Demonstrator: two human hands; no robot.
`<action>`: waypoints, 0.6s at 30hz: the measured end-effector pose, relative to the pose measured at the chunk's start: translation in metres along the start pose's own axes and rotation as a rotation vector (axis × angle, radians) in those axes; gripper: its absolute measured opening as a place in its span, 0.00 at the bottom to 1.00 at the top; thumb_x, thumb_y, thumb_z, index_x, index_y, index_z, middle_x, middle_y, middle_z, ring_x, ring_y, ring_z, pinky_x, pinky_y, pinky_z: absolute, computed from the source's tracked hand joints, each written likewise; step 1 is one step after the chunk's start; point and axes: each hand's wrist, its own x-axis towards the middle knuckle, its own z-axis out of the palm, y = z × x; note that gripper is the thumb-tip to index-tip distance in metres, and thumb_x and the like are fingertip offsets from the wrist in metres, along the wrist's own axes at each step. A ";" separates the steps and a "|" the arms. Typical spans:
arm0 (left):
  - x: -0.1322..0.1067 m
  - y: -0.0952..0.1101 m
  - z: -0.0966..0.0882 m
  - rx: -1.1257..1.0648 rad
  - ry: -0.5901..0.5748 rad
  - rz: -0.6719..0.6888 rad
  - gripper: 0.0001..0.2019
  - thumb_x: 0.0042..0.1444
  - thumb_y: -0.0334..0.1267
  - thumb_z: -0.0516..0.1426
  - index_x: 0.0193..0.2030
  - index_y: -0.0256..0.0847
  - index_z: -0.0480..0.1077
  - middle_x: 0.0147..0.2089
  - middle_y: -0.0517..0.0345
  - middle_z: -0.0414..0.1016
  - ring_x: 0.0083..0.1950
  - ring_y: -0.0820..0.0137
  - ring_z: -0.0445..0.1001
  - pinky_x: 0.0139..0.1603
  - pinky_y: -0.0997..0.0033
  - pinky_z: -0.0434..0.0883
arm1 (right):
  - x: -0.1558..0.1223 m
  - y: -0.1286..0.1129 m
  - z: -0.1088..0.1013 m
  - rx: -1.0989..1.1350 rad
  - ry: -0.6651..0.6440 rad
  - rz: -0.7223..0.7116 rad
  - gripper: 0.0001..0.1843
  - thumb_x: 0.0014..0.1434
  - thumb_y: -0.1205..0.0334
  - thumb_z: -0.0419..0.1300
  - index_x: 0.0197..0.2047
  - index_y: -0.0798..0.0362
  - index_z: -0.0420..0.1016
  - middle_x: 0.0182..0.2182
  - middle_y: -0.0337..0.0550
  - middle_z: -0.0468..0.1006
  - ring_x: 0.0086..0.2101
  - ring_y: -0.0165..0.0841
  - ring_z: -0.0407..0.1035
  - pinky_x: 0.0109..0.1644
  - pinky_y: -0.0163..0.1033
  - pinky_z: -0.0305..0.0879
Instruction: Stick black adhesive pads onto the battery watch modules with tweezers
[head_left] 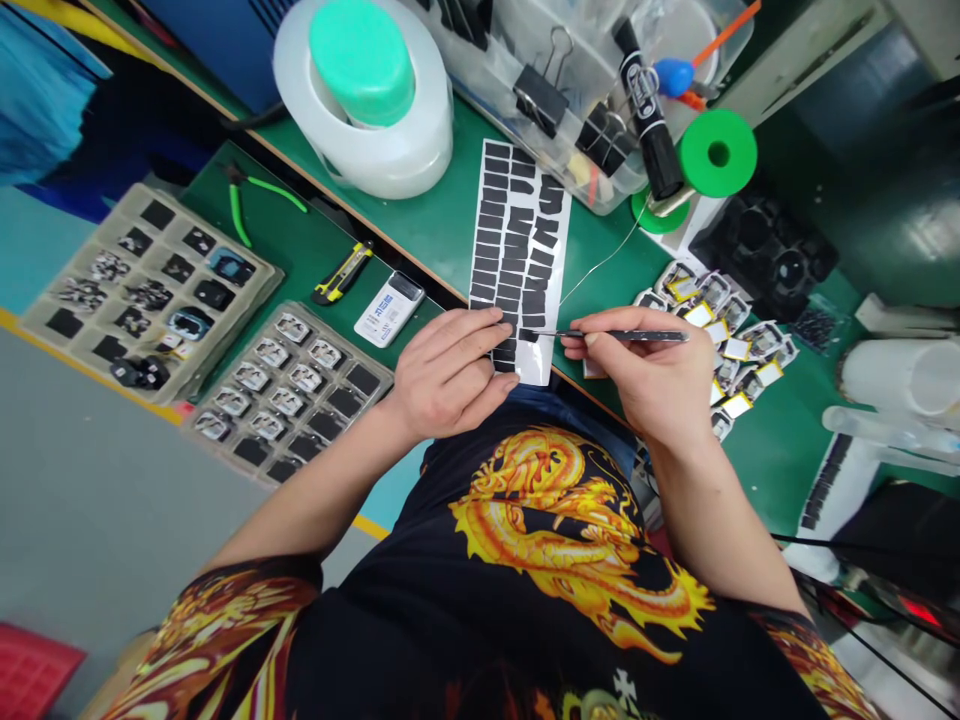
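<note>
A white sheet (556, 270) carrying rows of black rectangular stickers lies over the bench edge. My left hand (454, 368) rests on its lower left part, fingers stretched out flat across the stickers. In my right hand (645, 365) I grip dark tweezers (637, 336), held nearly level. Their tip touches or hovers at a black sticker (529, 336) near the sheet's lower right; I cannot tell whether it is pinched. Right of that hand sits a cluster of small white parts with yellow-edged pieces (739, 350).
Left are a tray of mixed parts (161, 290), a tray of silvery parts (300, 345), green-handled pliers (244, 190), a yellow utility knife (343, 272) and a white device (390, 308). Behind stand a green-capped white container (367, 130), a clear bin (517, 120) and a green spool (718, 150).
</note>
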 end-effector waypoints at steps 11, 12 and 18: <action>-0.002 0.002 0.002 -0.032 -0.040 0.070 0.13 0.53 0.40 0.78 0.30 0.48 0.78 0.59 0.55 0.90 0.70 0.41 0.83 0.76 0.31 0.74 | 0.000 0.000 -0.001 -0.025 0.032 -0.007 0.04 0.64 0.59 0.75 0.41 0.48 0.90 0.37 0.43 0.91 0.36 0.36 0.88 0.39 0.38 0.87; -0.001 0.002 0.002 -0.033 -0.058 0.060 0.14 0.52 0.41 0.78 0.29 0.48 0.78 0.59 0.55 0.90 0.71 0.41 0.82 0.76 0.30 0.74 | 0.000 0.000 -0.001 -0.032 0.030 -0.007 0.04 0.64 0.59 0.76 0.41 0.48 0.90 0.37 0.43 0.91 0.36 0.36 0.88 0.39 0.38 0.87; 0.003 0.003 0.003 0.037 -0.143 0.066 0.14 0.54 0.44 0.78 0.29 0.49 0.77 0.60 0.56 0.89 0.73 0.41 0.80 0.77 0.27 0.71 | 0.000 -0.002 -0.001 -0.038 0.024 -0.027 0.03 0.64 0.59 0.76 0.40 0.47 0.90 0.37 0.42 0.91 0.36 0.36 0.88 0.42 0.40 0.88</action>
